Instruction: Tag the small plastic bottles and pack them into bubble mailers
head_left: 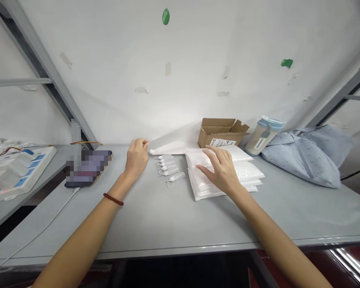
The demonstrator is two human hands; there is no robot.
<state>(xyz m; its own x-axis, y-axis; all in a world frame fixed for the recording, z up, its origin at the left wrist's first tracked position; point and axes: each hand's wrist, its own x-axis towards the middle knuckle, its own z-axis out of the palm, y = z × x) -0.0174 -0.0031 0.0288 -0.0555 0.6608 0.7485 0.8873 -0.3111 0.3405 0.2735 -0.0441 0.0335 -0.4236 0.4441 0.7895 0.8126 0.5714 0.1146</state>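
Observation:
My left hand (pixel 136 157) pinches the left end of a white bubble mailer (pixel 171 144) that lies along the back of the grey table (pixel 156 216). My right hand (pixel 220 170) rests with fingers spread flat on top of a stack of white bubble mailers (pixel 246 173). Between the hands lie several small clear dropper bottles (pixel 170 168) in a row. A dark red bead bracelet (pixel 113 199) is on my left wrist.
A small open cardboard box (pixel 220 132) stands at the back, a light-blue lidded cup (pixel 264 136) beside it, then a pale blue cloth bag (pixel 306 154). A blurred phone (pixel 88 167) with a white cable lies left. A white power strip (pixel 18 172) sits on the neighbouring table.

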